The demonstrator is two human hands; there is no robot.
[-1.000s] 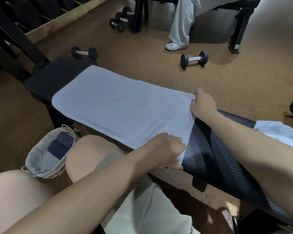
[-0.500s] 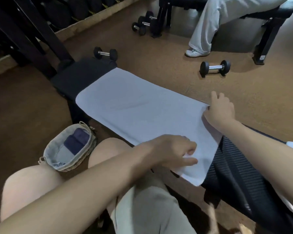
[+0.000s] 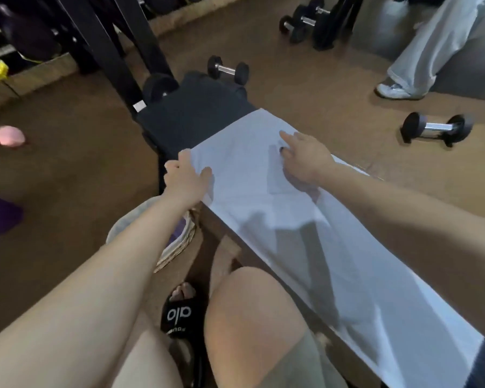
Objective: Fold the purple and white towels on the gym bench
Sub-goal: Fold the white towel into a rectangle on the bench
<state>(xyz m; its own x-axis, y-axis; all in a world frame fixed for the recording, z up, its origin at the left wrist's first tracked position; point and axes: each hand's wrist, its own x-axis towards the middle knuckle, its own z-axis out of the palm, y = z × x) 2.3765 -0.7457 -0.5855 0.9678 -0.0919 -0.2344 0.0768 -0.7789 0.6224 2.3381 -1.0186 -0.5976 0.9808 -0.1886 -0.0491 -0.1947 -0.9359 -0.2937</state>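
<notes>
A pale lavender-white towel (image 3: pixel 305 236) lies spread flat along the black gym bench (image 3: pixel 191 119). My left hand (image 3: pixel 185 180) rests at the towel's far near-side corner, fingers over the edge and thumb on the cloth. My right hand (image 3: pixel 303 156) lies on the towel close to its far end, fingers stretched out and pressing down. A wicker basket (image 3: pixel 177 245) with a purple cloth inside stands on the floor under my left forearm, mostly hidden.
Dumbbells lie on the brown floor: one behind the bench (image 3: pixel 228 70), one at the right (image 3: pixel 437 127). Another person's leg and shoe (image 3: pixel 398 89) are at the far right. A black rack frame (image 3: pixel 107 49) stands to the left. A pink dumbbell (image 3: pixel 6 137) lies far left.
Both hands have slid from the towel's near end along it to its far end. The camera has swung left and closer to the bench.
</notes>
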